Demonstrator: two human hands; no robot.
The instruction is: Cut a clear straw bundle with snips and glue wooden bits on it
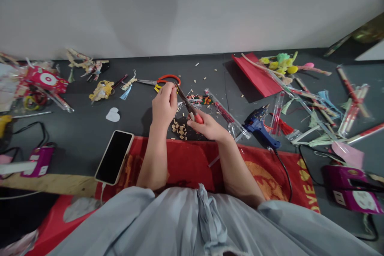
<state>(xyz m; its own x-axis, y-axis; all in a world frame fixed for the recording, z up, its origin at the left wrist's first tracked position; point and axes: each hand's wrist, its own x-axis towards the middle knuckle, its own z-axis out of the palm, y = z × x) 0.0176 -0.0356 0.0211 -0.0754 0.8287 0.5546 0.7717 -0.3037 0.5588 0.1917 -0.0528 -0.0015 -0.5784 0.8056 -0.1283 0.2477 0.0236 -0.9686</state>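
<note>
My right hand [207,125] is wrapped round a red-handled metal tool [186,102] with long dark jaws; whether it is pliers or shears I cannot tell. The jaws point up and left, to the fingertips of my left hand [165,103]. That hand is closed in a pinch, and what it holds is hidden. Below the tool lies a pile of small pale chips [180,129], apparently wood. Just beyond my left hand rest orange-and-yellow-handled scissors [168,80]. A patterned strip [199,99] lies behind the tool.
A blue glue gun [259,126] lies right of my hands, its cord running over a red cloth [192,156]. Left are a phone [114,157] and white paper heart [113,115]. Red paper [256,74], wrapped sticks [355,100] and a purple device [354,188] occupy the right.
</note>
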